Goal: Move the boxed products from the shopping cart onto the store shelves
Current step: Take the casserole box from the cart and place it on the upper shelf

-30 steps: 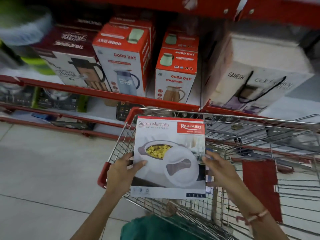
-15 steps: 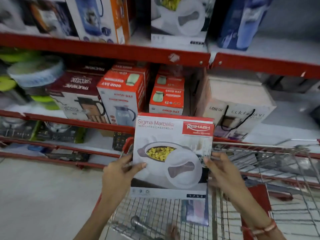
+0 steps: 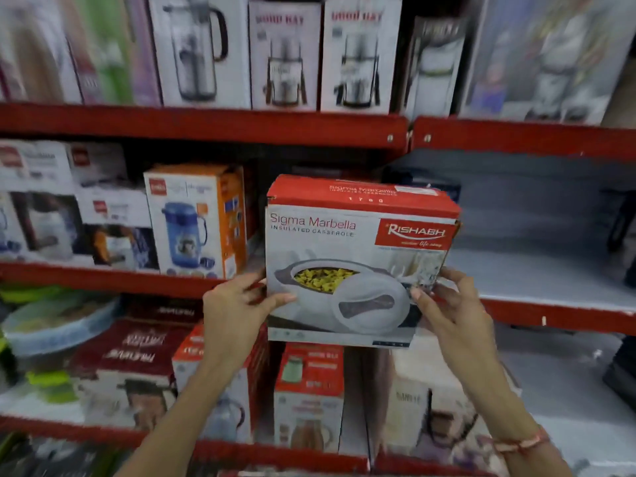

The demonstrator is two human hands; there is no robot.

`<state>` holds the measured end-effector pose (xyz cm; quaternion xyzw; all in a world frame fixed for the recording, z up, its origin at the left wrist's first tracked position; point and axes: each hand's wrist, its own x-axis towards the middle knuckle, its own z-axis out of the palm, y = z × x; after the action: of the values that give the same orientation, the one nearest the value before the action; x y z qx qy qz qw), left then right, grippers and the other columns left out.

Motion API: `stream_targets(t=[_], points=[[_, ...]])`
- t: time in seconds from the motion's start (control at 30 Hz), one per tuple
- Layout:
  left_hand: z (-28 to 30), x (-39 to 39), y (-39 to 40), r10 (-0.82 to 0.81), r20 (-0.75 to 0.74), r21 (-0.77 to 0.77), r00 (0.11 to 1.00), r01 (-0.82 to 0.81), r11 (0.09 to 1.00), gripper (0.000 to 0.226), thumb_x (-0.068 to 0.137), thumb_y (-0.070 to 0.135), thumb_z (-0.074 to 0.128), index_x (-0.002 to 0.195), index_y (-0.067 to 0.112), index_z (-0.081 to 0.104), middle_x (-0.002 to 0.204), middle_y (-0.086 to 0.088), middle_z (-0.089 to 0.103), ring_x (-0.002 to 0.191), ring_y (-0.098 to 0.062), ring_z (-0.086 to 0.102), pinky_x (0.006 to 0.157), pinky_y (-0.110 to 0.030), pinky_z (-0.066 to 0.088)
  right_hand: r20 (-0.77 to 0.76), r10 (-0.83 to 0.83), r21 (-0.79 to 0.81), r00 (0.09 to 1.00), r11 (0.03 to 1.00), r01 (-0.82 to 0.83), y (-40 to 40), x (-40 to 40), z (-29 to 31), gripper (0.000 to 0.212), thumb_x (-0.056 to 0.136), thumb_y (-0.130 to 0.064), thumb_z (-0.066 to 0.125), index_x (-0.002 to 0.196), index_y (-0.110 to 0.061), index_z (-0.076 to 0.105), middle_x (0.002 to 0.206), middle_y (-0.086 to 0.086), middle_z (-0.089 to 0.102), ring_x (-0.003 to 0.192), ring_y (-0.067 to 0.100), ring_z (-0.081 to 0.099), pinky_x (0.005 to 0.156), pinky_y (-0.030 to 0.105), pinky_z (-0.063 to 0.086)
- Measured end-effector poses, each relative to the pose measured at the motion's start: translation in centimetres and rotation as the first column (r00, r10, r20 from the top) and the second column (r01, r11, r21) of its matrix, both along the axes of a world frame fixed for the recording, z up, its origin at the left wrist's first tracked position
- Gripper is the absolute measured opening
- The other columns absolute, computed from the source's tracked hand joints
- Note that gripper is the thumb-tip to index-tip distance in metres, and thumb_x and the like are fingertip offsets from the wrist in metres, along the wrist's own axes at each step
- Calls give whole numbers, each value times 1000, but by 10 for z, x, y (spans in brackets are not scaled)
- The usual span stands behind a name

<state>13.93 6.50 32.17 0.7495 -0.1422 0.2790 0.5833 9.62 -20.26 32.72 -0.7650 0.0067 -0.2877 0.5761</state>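
Observation:
A white and red casserole box (image 3: 358, 246) marked "Sigma Marbella" is held upright at the height of the middle shelf (image 3: 537, 280). My left hand (image 3: 237, 308) grips its lower left edge and my right hand (image 3: 447, 304) grips its lower right edge. The box's bottom hangs in front of the shelf's red front rail (image 3: 557, 316), which runs on behind it. The shopping cart is out of view.
An orange box with a blue jug (image 3: 196, 218) stands just left of the held box. The top shelf (image 3: 206, 125) holds several flask boxes. The lower shelf carries red "Good Day" boxes (image 3: 309, 390) and a beige box (image 3: 430, 401). The grey middle shelf stretches to the right.
Both hands have lifted the casserole box from above the cart up to the middle shelf. The view has tilted upward, and the cart has dropped out of sight.

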Motion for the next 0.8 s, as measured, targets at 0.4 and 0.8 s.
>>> stream_targets(t=[0.4,0.8], points=[[44,95,0,85,104,172,991,-102,980,32,60,38,80,87,21,79,82,7,78,73,12,67,60,-5,51,7,-17,-94,1000,995,18,0,100,46,30,87,-22,67,112,-20,51,108,-1,70,94,16,67,83,51,57],[38,141,-13,187,50,275,981,-193,942,31,67,27,83,92,9,78,88,-10,79,81,-21,73,73,-39,58,-77,-97,-207,992,975,79,-4,150,43,30,89,-20,64,112,-11,47,113,13,71,96,30,67,78,54,57]])
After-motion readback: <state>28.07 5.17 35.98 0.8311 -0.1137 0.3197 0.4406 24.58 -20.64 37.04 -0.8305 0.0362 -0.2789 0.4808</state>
